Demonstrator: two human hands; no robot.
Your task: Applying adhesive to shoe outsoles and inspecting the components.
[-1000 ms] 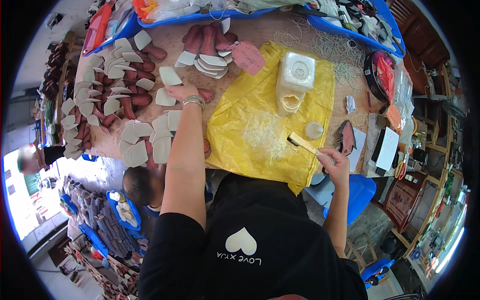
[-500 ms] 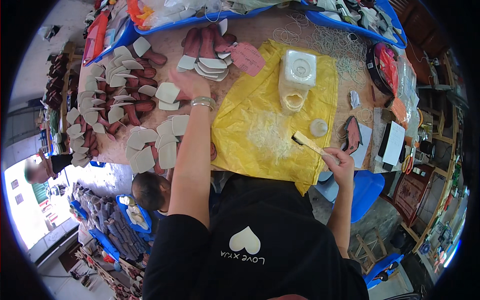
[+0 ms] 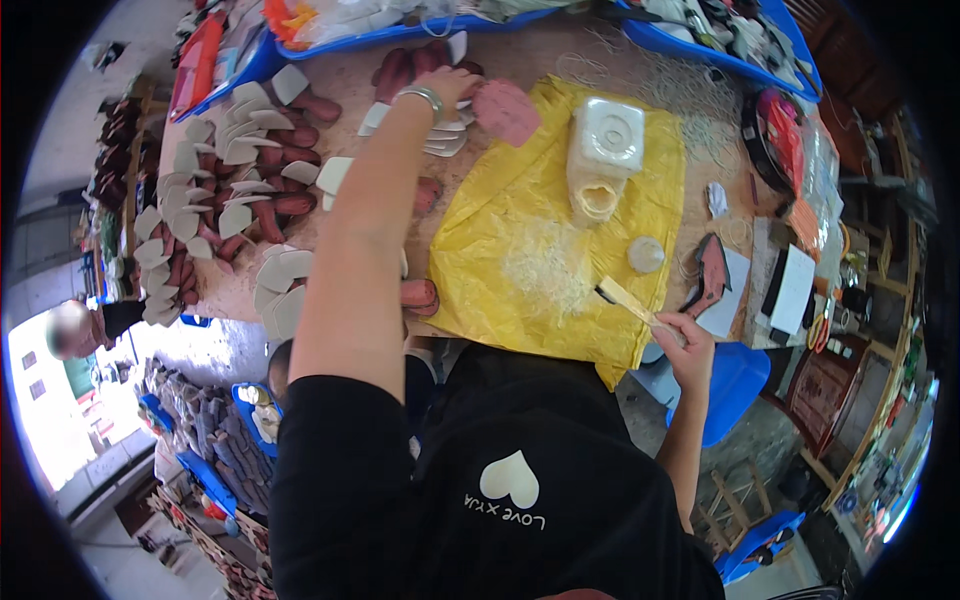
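Observation:
My left hand (image 3: 447,88) reaches over a small pile of dark red shoe parts (image 3: 395,72) with off-white flaps, its fingers stretched out and partly hidden. Beside it lies a pink paper tag (image 3: 506,112). My right hand (image 3: 688,350) is closed round the pale handle of a small brush (image 3: 628,300) with dark bristles. Under the brush, pale paste or powder (image 3: 545,265) is smeared across a yellow plastic sheet (image 3: 470,270). A cut-open white plastic bottle (image 3: 608,140) and a small round clear container (image 3: 646,254) stand on that sheet.
More red parts with off-white flaps (image 3: 245,150) crowd the table's left side. Blue trays (image 3: 420,32) line the far edge. On the right lie tangled pale cord (image 3: 700,110), a red-and-black shoe-shaped piece (image 3: 712,272) and scissors (image 3: 822,330). A person (image 3: 75,330) is at far left.
My left hand has moved away from me and to the right, onto the pile by the pink tag. My right hand still holds the brush, almost in place.

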